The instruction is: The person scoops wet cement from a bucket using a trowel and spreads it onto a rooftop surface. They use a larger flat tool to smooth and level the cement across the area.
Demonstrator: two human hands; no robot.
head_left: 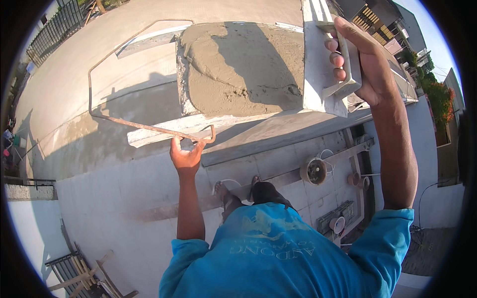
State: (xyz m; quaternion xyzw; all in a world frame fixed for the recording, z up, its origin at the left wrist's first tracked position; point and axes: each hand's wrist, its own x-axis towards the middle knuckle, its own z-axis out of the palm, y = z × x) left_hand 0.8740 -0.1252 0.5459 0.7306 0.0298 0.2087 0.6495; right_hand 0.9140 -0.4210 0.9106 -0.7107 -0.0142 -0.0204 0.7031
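Observation:
My right hand [370, 64], raised at the upper right, is wrapped round the handle of a pale, flat plastering float [318, 59]. The float stands at the right edge of a wet grey mortar face [238, 74]. Lower left, my left hand [187, 158] grips a rusty bent steel rod [149, 128] where it crosses a white-caked board [164, 130]. Its fingertips also meet the board's lower edge; how far they wrap behind is hidden. The board runs along the near edge of the mortar, and another strip [151, 42] lies along the far edge.
A bucket [314, 171] with a wire handle stands below right, by a long plank [283, 178]. Smaller pots [337, 225] and a metal frame lie lower right. Timber pieces [82, 273] lean at lower left. My feet [221, 187] are beside the plank. A dark gate [54, 32] is far left.

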